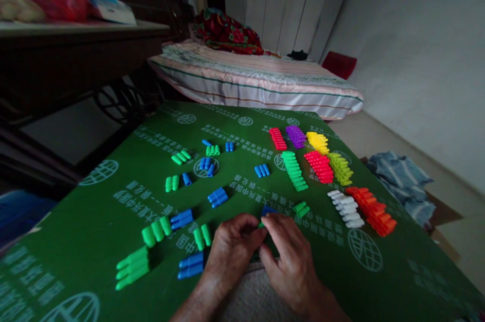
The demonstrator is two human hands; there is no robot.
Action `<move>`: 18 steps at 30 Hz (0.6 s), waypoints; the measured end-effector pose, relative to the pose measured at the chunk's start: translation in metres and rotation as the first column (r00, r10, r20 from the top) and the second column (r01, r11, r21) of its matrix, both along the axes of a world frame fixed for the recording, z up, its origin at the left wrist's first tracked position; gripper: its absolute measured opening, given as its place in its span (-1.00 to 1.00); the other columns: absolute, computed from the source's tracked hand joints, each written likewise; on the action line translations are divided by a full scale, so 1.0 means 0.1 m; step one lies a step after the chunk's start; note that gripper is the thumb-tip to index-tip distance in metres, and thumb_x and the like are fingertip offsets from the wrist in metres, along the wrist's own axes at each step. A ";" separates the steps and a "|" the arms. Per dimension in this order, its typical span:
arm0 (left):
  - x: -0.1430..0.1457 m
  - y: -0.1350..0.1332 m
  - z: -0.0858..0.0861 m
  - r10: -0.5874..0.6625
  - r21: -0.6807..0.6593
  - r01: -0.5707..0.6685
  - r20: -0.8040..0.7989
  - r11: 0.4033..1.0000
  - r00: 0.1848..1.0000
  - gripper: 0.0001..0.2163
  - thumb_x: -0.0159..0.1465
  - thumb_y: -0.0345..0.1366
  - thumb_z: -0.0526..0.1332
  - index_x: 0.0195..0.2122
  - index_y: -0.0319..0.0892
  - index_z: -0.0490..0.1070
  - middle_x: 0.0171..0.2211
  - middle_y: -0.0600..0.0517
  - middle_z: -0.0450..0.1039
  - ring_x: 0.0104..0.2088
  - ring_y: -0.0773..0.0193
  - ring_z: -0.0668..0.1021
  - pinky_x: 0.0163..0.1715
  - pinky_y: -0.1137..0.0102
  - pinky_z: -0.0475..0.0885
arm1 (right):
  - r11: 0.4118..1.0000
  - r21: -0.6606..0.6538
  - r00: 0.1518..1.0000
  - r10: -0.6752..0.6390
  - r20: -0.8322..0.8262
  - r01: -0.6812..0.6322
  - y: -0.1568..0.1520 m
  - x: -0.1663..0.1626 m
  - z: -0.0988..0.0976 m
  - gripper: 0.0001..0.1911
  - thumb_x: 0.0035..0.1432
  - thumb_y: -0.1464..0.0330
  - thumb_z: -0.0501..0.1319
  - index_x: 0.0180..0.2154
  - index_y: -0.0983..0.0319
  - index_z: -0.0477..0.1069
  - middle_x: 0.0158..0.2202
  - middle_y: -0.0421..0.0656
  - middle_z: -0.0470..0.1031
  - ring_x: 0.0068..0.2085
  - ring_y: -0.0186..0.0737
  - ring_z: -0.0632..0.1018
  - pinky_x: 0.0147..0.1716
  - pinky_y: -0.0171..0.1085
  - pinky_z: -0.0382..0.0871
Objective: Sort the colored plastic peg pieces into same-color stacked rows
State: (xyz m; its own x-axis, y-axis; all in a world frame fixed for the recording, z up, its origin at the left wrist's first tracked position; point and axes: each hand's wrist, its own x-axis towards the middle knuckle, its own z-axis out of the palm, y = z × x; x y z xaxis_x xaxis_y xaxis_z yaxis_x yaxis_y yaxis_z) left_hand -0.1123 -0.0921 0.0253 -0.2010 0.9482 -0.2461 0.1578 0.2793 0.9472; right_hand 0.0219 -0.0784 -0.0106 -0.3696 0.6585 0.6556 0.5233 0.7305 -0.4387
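My left hand (233,244) and my right hand (288,256) meet at the table's near edge, fingers closed in a pinch. Between the fingertips shows a bit of a bright green plastic piece (261,224), mostly hidden. Just behind my right fingers lies a partly covered blue piece (268,209). Left of my left hand are a green bullet-shaped pair (202,236) and a blue group (190,265). Farther left sit green pieces (156,231) and a larger green group (132,268). A green pair (301,209) rests beyond my right hand.
On the green printed table (242,160), sorted rows stand at the right, among them orange (373,211), white (345,209), red (319,166) and purple (295,137). Small blue groups (217,197) lie mid-table. Behind is a bed (257,79); a dark cabinet (76,54) stands left.
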 end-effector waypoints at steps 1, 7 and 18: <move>0.00 0.00 0.00 -0.003 0.001 0.003 0.005 1.000 1.000 -0.80 0.02 -0.13 0.22 -0.56 -0.17 0.41 -0.62 0.14 0.32 -0.55 0.40 0.32 -0.54 0.50 0.25 | 1.000 0.005 1.000 0.005 -0.003 -0.005 0.00 0.00 0.00 -0.51 0.11 0.54 0.10 0.09 0.19 0.30 -0.11 -0.06 0.53 -0.07 -0.13 0.53 -0.11 -0.12 0.51; -0.06 -0.14 -0.03 0.042 0.079 -0.032 -0.120 0.996 0.992 -0.72 0.10 -0.01 0.20 -0.42 -0.13 0.48 -0.52 0.11 0.48 -0.47 0.34 0.48 -0.49 0.49 0.36 | 0.989 -0.053 0.989 -0.143 -0.041 0.141 0.37 0.22 -0.02 -0.60 0.15 0.36 0.19 0.05 0.21 0.34 -0.15 -0.04 0.55 -0.15 -0.15 0.56 -0.17 -0.17 0.50; -0.15 -0.33 -0.22 0.084 0.449 0.142 -0.446 0.882 0.891 -0.87 0.24 -0.27 0.15 -0.41 -0.08 0.46 -0.53 0.16 0.47 -0.53 0.46 0.52 -0.52 0.61 0.39 | 0.792 -0.259 0.830 -0.493 0.262 0.553 1.39 0.48 -0.16 -0.35 0.07 0.17 0.19 0.16 0.31 0.23 -0.16 0.01 0.56 -0.28 -0.13 0.54 -0.24 -0.18 0.37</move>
State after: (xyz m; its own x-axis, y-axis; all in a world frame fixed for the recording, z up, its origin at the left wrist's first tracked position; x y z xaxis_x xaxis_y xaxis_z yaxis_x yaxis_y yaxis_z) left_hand -0.1270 -0.1249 0.0030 -0.1506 0.9336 0.3251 0.5882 -0.1797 0.7885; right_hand 0.0701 0.0604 -0.0263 0.0052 0.9398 0.3418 0.8728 0.1626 -0.4603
